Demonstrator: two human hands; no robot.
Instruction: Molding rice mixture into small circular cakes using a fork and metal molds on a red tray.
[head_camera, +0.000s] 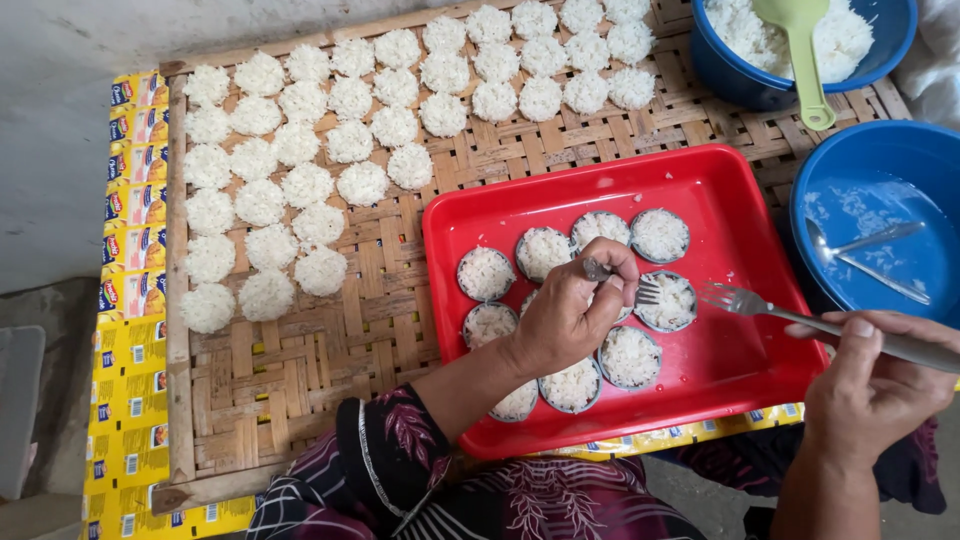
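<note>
Red plastic tray (740, 375) at lower centre holds round metal moulds (630, 356) packed with sticky white rice; the left hand (570, 315) closes around a fork (640, 290) over one mould; the right hand (870, 385) grips a second fork (790, 315) at lower right; clinging grains could likely tear a cake; woven bamboo mat (400, 300) bears rough rice discs (320, 270) at upper left.

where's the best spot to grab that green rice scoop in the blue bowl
Probably by the green rice scoop's handle end, which sticks out over the near rim of the blue bowl with clear space around it. Come from the front, the tray side. Its spoon end lies sunk in the cooked rice, so gripping there would mean sticky fingers and a poorer hold.
</note>
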